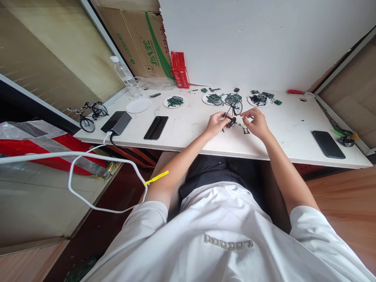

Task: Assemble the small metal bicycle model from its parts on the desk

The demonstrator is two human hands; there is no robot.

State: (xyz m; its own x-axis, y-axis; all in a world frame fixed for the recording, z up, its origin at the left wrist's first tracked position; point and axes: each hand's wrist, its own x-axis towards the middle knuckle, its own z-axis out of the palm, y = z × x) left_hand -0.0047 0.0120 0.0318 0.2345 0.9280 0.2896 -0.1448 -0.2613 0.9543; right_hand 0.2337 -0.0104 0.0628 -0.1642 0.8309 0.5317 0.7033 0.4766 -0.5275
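In the head view, my left hand grips a partly built miniature bicycle above the white table. One spoked wheel of it points away from me, and dark frame parts show beside my fingers. My right hand is just right of the bicycle, thumb and forefinger brought close together; anything between the tips is too small to make out. Under the right fingertips lies a small metallic part. Behind my hands, plates hold green and black bicycle parts.
A finished miniature bicycle stands at the left edge, near a dark power bank with a white cable. Phones lie on the table. A water bottle, a red box and a carton are behind.
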